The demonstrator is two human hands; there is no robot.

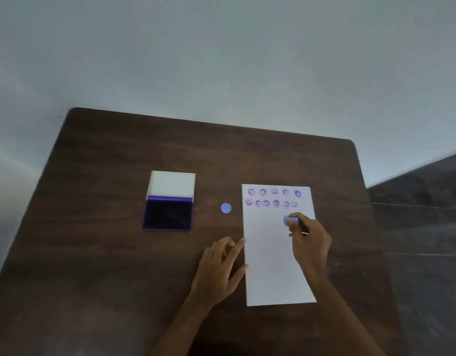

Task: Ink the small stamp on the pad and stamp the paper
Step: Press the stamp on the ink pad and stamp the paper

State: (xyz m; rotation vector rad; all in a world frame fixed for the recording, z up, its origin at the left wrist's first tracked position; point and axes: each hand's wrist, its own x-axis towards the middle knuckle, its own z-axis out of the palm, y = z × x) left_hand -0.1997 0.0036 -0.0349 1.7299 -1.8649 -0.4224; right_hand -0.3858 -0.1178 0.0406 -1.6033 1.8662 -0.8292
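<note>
A white sheet of paper lies on the right part of the dark wooden table, with two rows of several purple round stamp marks near its far edge. My right hand grips a small blue stamp over the paper, just below the second row. My left hand rests flat on the table with its fingertips on the paper's left edge. The ink pad lies open to the left, its dark purple pad facing up and its white lid tilted back.
A small round blue cap lies on the table between the ink pad and the paper. The table's right edge runs close past the paper; beyond it is a dark floor. A pale wall stands behind the table.
</note>
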